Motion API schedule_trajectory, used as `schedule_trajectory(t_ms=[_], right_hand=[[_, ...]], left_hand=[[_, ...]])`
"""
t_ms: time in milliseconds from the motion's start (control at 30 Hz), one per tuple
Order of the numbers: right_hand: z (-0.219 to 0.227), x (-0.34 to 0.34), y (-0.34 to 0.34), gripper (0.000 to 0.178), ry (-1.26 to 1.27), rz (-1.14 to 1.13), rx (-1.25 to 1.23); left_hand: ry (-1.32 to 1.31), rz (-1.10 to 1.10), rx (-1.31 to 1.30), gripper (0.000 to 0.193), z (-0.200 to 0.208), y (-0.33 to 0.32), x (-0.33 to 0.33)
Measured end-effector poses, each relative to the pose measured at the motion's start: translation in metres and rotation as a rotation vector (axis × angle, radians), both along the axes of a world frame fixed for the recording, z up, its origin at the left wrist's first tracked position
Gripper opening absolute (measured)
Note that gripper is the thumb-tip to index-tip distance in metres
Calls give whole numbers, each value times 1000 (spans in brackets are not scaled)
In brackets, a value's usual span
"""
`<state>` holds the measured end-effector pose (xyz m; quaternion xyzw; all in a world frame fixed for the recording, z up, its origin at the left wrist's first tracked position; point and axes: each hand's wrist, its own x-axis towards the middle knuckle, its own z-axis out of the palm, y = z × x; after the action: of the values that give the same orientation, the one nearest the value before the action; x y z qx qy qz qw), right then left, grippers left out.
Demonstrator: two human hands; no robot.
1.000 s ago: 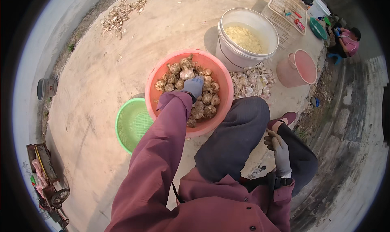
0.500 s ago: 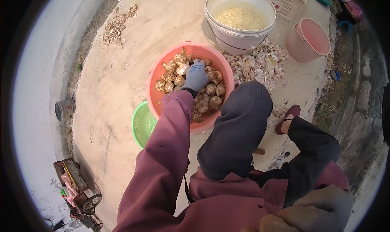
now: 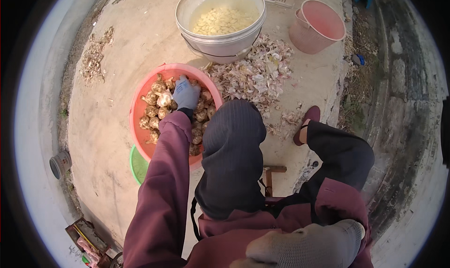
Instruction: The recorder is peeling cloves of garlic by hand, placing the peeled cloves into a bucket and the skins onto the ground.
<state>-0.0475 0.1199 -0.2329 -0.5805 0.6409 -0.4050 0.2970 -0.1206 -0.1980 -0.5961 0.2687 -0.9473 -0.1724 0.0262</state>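
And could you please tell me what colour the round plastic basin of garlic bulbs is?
The round plastic basin is salmon-pink, clearest in the head view.

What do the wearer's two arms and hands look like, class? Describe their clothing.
The left hand wears a pale grey-blue glove with small blue printing on its back; a dark cuff shows at the wrist. The right hand wears a greyish knit glove with a fine texture. Both arms have loose, plum-coloured sleeves.
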Motion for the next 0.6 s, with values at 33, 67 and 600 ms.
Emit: schedule_trajectory(t_ms=[33,67,600], right_hand=[[-3,1,-1,30,-43,16,18],[-6,0,1,29,-16,-13,6],[-81,-126,52,49,-207,-1044,-179]], left_hand=[[13,-6,-10,48,4,1,2],[15,16,17,45,9,3,6],[331,-331,1732,38,259,145,-64]])
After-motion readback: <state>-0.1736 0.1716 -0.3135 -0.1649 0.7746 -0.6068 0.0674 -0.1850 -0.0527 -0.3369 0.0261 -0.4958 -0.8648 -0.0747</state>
